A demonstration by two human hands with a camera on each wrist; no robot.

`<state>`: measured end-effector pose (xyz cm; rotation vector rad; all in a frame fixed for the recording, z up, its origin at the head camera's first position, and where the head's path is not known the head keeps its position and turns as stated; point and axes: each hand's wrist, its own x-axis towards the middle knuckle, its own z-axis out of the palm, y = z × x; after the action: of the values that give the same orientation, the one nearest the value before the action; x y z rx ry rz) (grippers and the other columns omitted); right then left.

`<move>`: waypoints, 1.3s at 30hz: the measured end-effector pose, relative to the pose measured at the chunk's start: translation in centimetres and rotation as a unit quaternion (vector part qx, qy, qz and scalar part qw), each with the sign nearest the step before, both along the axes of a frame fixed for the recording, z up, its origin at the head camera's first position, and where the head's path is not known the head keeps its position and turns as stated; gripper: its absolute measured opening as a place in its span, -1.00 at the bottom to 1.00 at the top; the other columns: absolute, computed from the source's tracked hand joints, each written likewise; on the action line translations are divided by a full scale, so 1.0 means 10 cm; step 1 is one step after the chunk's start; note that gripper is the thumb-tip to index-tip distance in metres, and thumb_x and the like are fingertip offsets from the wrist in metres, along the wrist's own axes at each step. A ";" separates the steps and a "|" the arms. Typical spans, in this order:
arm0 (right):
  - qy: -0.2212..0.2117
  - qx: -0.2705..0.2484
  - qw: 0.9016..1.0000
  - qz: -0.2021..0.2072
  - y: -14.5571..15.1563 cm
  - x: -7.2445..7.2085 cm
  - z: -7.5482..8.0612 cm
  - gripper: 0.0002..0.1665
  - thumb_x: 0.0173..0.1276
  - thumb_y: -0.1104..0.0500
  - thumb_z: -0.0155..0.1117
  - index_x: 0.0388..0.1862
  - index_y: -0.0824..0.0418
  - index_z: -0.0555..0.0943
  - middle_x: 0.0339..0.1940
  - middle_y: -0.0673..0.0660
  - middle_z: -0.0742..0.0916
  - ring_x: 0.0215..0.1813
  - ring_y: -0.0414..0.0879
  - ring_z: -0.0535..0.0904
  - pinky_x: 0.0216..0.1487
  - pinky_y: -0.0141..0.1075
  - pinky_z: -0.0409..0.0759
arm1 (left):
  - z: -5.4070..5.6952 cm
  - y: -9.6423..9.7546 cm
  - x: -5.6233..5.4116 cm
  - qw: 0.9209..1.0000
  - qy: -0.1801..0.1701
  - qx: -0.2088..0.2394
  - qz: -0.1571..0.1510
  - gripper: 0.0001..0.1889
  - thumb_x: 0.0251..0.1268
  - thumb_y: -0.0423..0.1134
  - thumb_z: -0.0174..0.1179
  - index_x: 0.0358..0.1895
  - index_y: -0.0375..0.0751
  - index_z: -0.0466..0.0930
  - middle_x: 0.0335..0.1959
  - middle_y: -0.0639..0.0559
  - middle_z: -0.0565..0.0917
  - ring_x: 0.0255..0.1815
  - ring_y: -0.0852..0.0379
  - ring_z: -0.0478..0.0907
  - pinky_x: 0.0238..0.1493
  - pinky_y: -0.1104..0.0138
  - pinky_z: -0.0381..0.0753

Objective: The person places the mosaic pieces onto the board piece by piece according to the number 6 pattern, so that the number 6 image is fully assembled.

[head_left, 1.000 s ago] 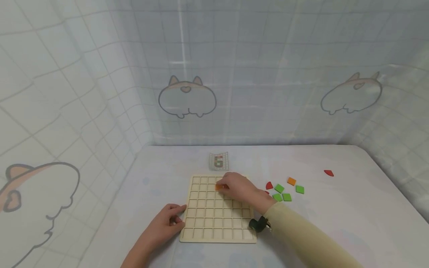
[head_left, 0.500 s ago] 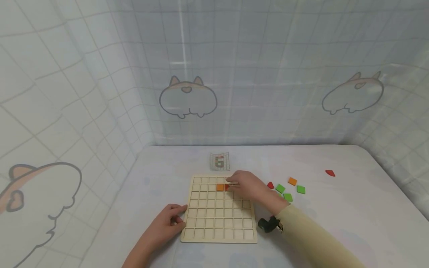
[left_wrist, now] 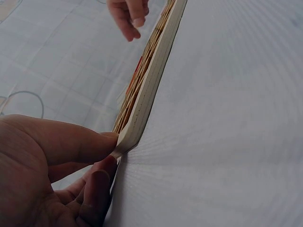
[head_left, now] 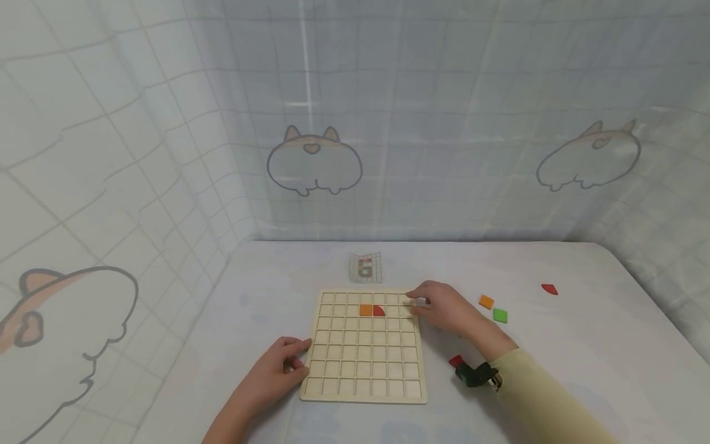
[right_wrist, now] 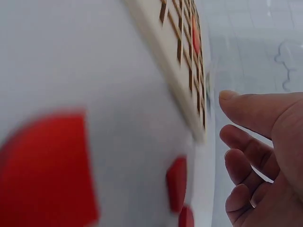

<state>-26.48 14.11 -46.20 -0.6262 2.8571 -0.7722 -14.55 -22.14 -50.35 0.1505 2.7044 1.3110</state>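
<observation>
A pale wooden board (head_left: pixel 355 353) with a grid of shallow squares lies flat on the table. An orange square tile (head_left: pixel 366 310) and, just right of it, a red quarter-circle tile (head_left: pixel 379 311) sit in its second row from the top. My left hand (head_left: pixel 281 364) rests its thumb and fingertips against the board's left edge; the left wrist view shows the thumb (left_wrist: pixel 87 144) touching the edge. Over the board's upper right edge is my right hand (head_left: pixel 444 306), fingers loosely bent and apart, holding nothing. In the right wrist view a blurred red tile (right_wrist: pixel 52 170) looms close to the camera.
Behind the board lies a small gridded card (head_left: pixel 365 267) with a coloured figure. To the right are a loose orange tile (head_left: pixel 486 301), a green tile (head_left: pixel 500 316) and a red tile (head_left: pixel 549 288). Another red tile (head_left: pixel 455 361) lies beside the dark wrist camera (head_left: pixel 475 374).
My right hand has let go of the orange tile, moved right past the red one and uncovered both on the board. The left hand has stayed at the board's edge.
</observation>
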 end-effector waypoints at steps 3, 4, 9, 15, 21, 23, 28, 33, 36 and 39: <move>0.006 0.007 1.000 0.000 0.15 0.00 -0.03 -0.57 0.32 0.13 0.39 0.17 0.13 0.67 0.03 0.00 0.67 -0.08 -0.12 0.55 -0.04 -0.14 0.55 | -0.01 0.00 0.00 1.000 -0.001 -0.006 -0.003 -0.43 0.16 -0.34 0.38 0.30 -0.26 0.53 0.05 0.02 0.46 -0.25 0.21 0.50 -0.27 0.39 0.48; 0.010 0.007 1.000 0.002 0.20 0.01 -0.04 -0.57 0.32 0.14 0.38 0.17 0.14 0.67 0.04 0.00 0.66 -0.12 -0.12 0.54 -0.05 -0.15 0.54 | -0.01 0.00 0.00 1.000 -0.002 -0.007 -0.002 -0.43 0.16 -0.34 0.39 0.29 -0.26 0.53 0.04 0.02 0.46 -0.25 0.20 0.49 -0.27 0.39 0.48; 0.041 0.005 0.999 0.020 0.41 0.00 -0.08 -0.60 0.30 0.20 0.40 0.13 0.22 0.68 -0.02 0.03 0.67 -0.25 -0.14 0.50 -0.19 -0.25 0.52 | -0.02 0.01 -0.02 1.000 -0.004 -0.002 -0.001 -0.43 0.16 -0.32 0.39 0.30 -0.23 0.53 0.05 0.04 0.46 -0.24 0.19 0.50 -0.26 0.39 0.48; 0.041 0.017 0.999 0.015 0.56 0.01 -0.07 -0.60 0.29 0.21 0.41 0.11 0.28 0.68 -0.03 0.08 0.67 -0.13 -0.09 0.56 -0.11 -0.18 0.56 | -0.02 0.00 -0.02 1.000 0.000 -0.003 -0.002 -0.43 0.16 -0.33 0.39 0.30 -0.24 0.53 0.05 0.03 0.46 -0.24 0.20 0.50 -0.26 0.39 0.48; 0.042 0.037 0.998 0.009 0.67 0.00 -0.10 -0.65 0.24 0.22 0.45 0.02 0.23 0.73 -0.09 0.03 0.67 -0.10 -0.07 0.55 -0.02 -0.10 0.57 | -0.01 0.01 -0.02 1.000 -0.004 -0.002 -0.001 -0.43 0.17 -0.34 0.38 0.30 -0.24 0.53 0.05 0.03 0.46 -0.23 0.19 0.50 -0.26 0.39 0.48; 0.045 0.040 0.998 0.011 0.70 -0.01 -0.12 -0.70 0.24 0.22 0.46 -0.03 0.19 0.74 -0.12 0.00 0.67 -0.09 -0.07 0.56 -0.02 -0.10 0.57 | -0.01 0.02 -0.02 1.000 -0.005 -0.004 0.000 -0.43 0.17 -0.34 0.38 0.30 -0.24 0.53 0.05 0.03 0.46 -0.23 0.18 0.50 -0.26 0.39 0.48; 0.048 0.038 0.998 0.015 0.74 -0.02 -0.14 -0.74 0.23 0.21 0.47 -0.08 0.15 0.76 -0.17 -0.06 0.67 -0.10 -0.09 0.58 -0.04 -0.12 0.58 | 0.00 0.02 -0.02 1.000 -0.007 -0.003 0.004 -0.43 0.17 -0.34 0.39 0.30 -0.23 0.53 0.05 0.03 0.46 -0.23 0.17 0.49 -0.26 0.38 0.47; 0.067 0.045 0.996 0.032 0.76 -0.03 -0.16 -0.73 0.22 0.20 0.49 -0.09 0.17 0.77 -0.21 -0.08 0.68 -0.13 -0.11 0.59 -0.06 -0.14 0.59 | -0.01 0.02 -0.02 1.000 -0.005 0.002 0.000 -0.43 0.17 -0.32 0.39 0.31 -0.23 0.52 0.06 0.03 0.46 -0.22 0.18 0.50 -0.26 0.38 0.48; 0.080 0.051 0.995 0.041 0.77 -0.04 -0.20 -0.73 0.22 0.18 0.49 -0.08 0.15 0.77 -0.21 -0.11 0.68 -0.12 -0.14 0.59 -0.06 -0.17 0.59 | -0.03 0.00 -0.02 1.000 -0.004 0.005 -0.006 -0.43 0.20 -0.31 0.37 0.32 -0.24 0.51 0.06 0.03 0.46 -0.22 0.19 0.50 -0.25 0.38 0.48; 0.086 0.050 0.994 0.045 0.77 -0.04 -0.21 -0.71 0.22 0.15 0.49 -0.06 0.13 0.76 -0.20 -0.13 0.68 -0.11 -0.16 0.58 -0.06 -0.19 0.59 | -0.04 -0.01 -0.02 1.000 -0.003 0.007 -0.012 -0.43 0.23 -0.29 0.36 0.33 -0.24 0.49 0.05 0.03 0.45 -0.22 0.20 0.50 -0.23 0.38 0.47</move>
<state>-26.87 21.84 -48.34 -0.8386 2.9740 -0.5837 -14.75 -22.23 -50.79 0.1782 2.6802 1.3223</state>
